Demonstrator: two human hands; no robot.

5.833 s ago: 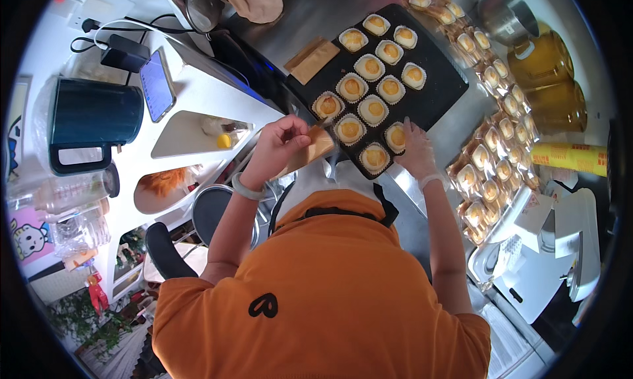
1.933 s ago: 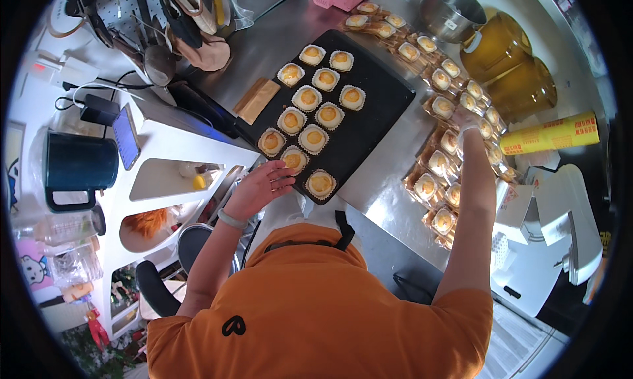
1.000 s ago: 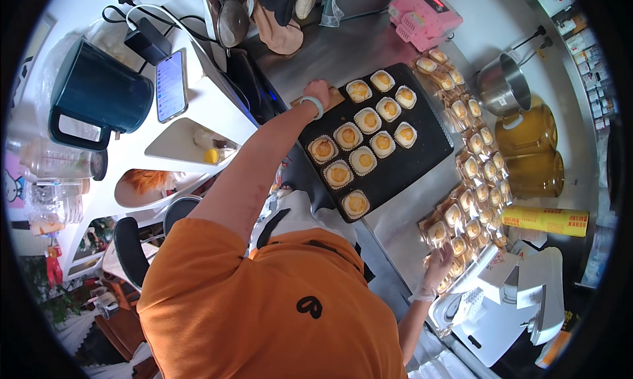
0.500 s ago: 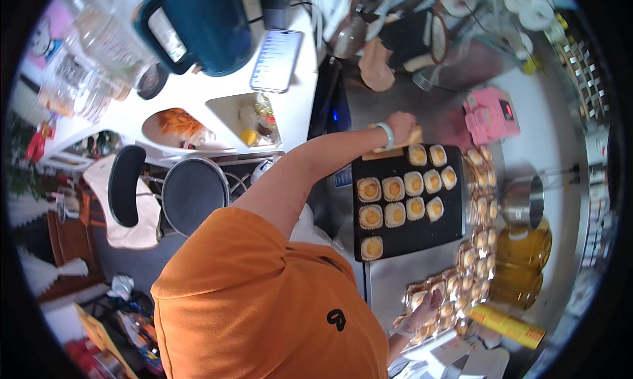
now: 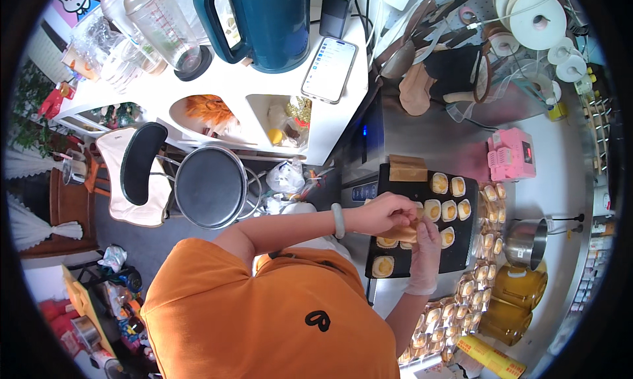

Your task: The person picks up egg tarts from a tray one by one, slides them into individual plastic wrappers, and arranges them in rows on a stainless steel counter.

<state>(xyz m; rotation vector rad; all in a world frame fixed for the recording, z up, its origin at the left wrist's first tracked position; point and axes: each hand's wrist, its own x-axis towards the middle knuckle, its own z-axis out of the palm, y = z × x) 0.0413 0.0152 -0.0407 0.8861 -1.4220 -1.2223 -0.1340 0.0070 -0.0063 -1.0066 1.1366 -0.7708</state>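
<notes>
My left hand (image 5: pixel 389 213), bare with a pale bangle at the wrist, pinches a small brown bag (image 5: pixel 401 234) over the black tray (image 5: pixel 464 250). Clear-gloved, my right hand (image 5: pixel 425 257) meets it from the near side, its fingers closed at the bag's other end. Whether anything is inside the bag, I cannot tell. Pastries with yellow centres (image 5: pixel 449 211) stand on the tray in pale paper cups; my hands hide some of them. A stack of flat brown bags (image 5: pixel 407 168) lies at the tray's upper edge.
Many wrapped pastries (image 5: pixel 467 288) line the counter beside the tray. Beyond stand a pink machine (image 5: pixel 512 155), a steel pot (image 5: pixel 525 244) and yellow oil jugs (image 5: pixel 519 286). A phone (image 5: pixel 330 69) and teal kettle (image 5: pixel 273 26) rest on the white shelf; a round stool (image 5: pixel 210 186) stands below.
My left hand has come from the brown stack down over the tray, with a brown bag. My right hand has moved up from the wrapped pastries to meet it. The view has shifted.
</notes>
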